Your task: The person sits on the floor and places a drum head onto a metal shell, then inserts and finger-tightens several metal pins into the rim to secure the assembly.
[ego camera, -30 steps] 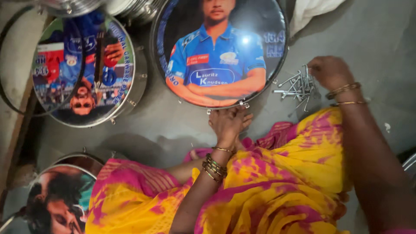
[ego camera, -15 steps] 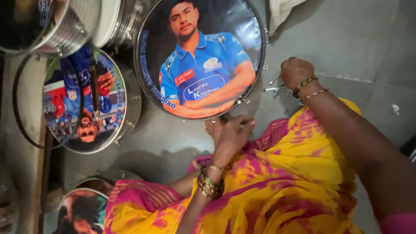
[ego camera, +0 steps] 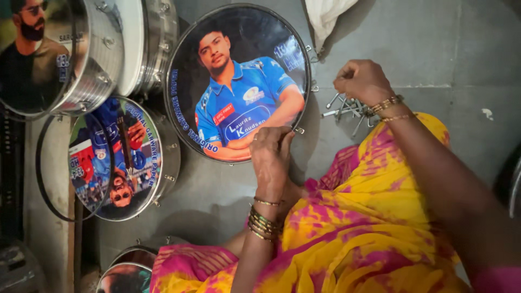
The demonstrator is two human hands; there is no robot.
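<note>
While left hand (ego camera: 271, 154) pinches a hook at the printed drum (ego camera: 239, 81) rim on the floor, right hand (ego camera: 361, 81) closes over loose bolts (ego camera: 344, 108); best pick one, keep hook steady

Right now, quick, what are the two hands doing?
Left hand: fingers curled on the rim of the round picture drum.
Right hand: closed, over the metal bolts; contents hidden.

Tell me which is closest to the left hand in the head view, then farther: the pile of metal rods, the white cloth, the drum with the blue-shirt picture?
1. Drum with the blue-shirt picture, touched at its lower rim by the left hand.
2. Pile of metal rods, to the right.
3. White cloth, top edge.
</note>
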